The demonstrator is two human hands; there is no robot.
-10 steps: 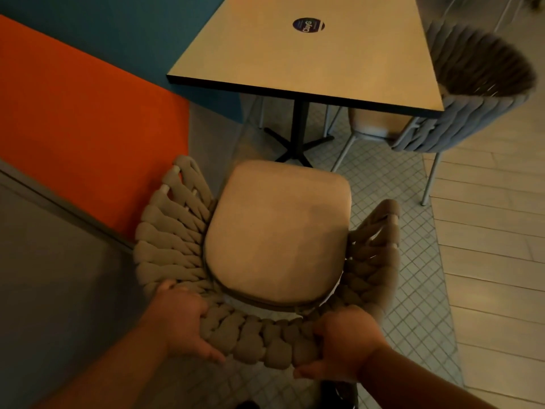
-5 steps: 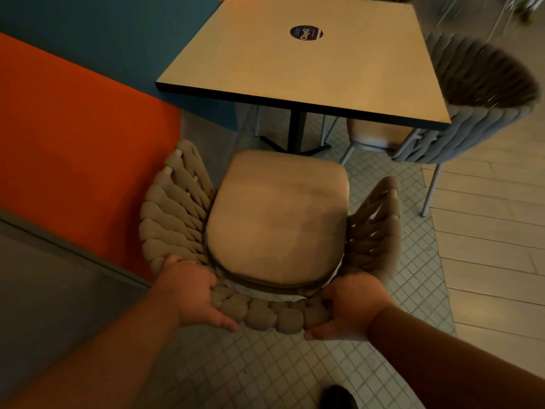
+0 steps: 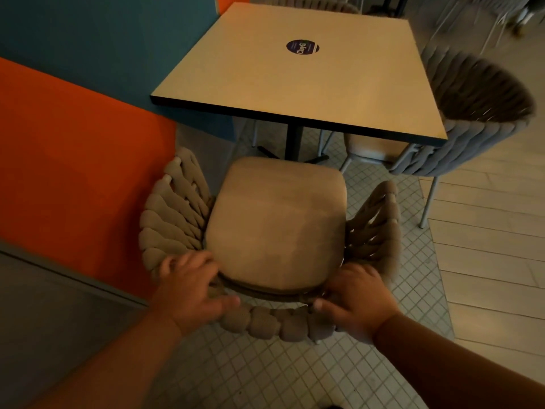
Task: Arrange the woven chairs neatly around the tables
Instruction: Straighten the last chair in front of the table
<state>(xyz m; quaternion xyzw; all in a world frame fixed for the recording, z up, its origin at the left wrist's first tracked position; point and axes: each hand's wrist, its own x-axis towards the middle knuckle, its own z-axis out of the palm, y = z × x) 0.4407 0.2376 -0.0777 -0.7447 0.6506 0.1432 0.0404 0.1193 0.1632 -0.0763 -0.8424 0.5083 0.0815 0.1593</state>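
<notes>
A beige woven chair (image 3: 277, 219) with a cushioned seat stands right in front of me, facing the square table (image 3: 295, 78). Its seat front sits just short of the table's near edge. My left hand (image 3: 188, 287) grips the left part of the chair's woven back, fingers curled over the rim. My right hand (image 3: 356, 299) grips the right part of the same back, thumb on the inner side. A second woven chair (image 3: 472, 122), greyer, is tucked in at the table's right side.
An orange and teal wall (image 3: 73, 149) runs close along the left of the chair. The table stands on a black pedestal (image 3: 293, 143). Small white tiles cover the floor under the chair, with wood-look planks (image 3: 486, 261) to the right. More chair legs show at the far top right.
The chair has slid forward toward the table, its seat now close to the table's near edge. Both hands stay on the back and have moved forward with it.
</notes>
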